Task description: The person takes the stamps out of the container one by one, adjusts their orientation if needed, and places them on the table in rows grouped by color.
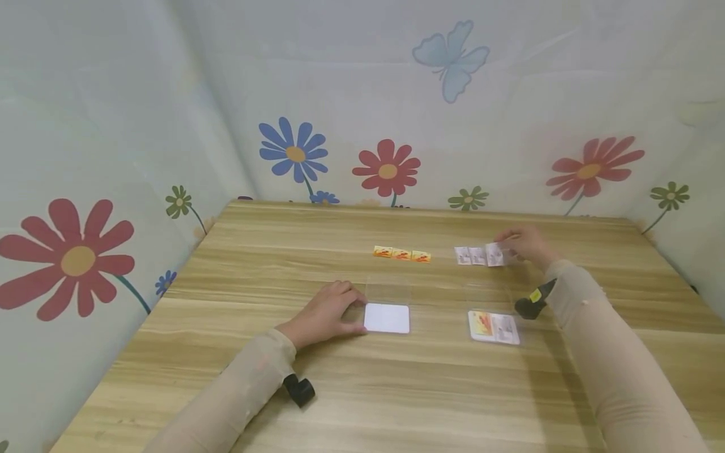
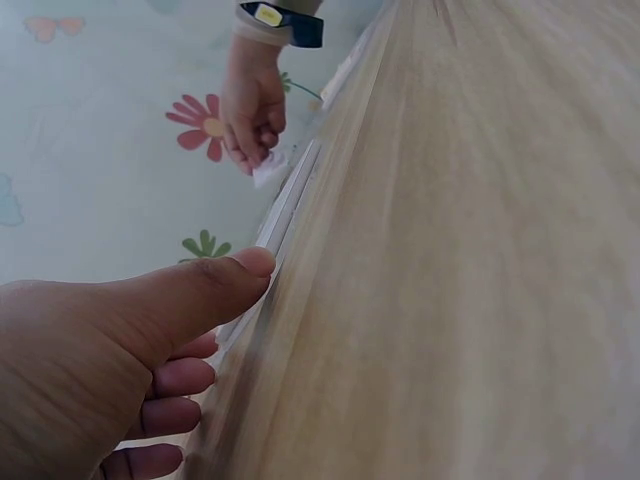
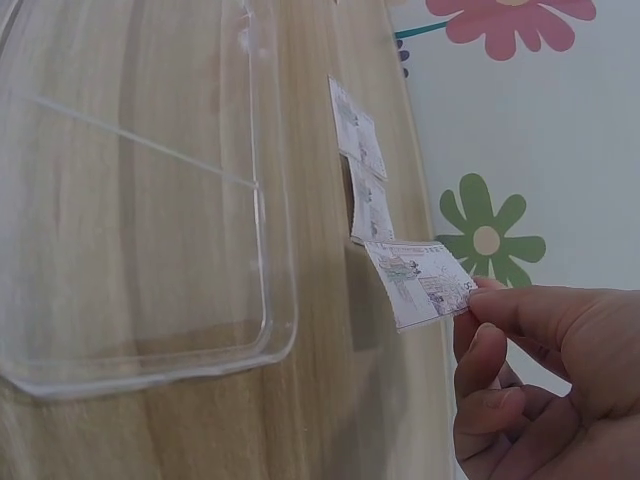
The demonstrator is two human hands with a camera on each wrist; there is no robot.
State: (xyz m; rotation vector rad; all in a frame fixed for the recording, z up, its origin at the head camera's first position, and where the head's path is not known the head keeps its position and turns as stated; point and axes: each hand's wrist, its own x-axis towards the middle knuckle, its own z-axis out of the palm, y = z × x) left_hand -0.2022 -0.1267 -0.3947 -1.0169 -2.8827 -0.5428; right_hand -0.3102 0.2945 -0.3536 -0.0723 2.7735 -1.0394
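My right hand (image 1: 527,244) pinches a pale printed stamp (image 3: 420,283) by its edge between thumb and fingertips. The stamp is tilted up beside two similar stamps (image 1: 470,255) that lie in a row at the back right. My left hand (image 1: 328,311) is at the left side of a clear plastic case (image 1: 387,289) whose lid is folded back. Its thumb (image 2: 240,275) lies along the case's edge, with the other fingers curled on the far side. The case's near half holds a plain white sheet (image 1: 387,318).
Another clear case (image 1: 489,292) lies open at the right, with an orange stamp (image 1: 483,323) and a pale stamp (image 1: 503,328) side by side on its white part. Three orange stamps (image 1: 401,254) lie in a row at the back middle. Behind the wooden table (image 1: 283,239) hangs a flowered cloth (image 1: 340,94).
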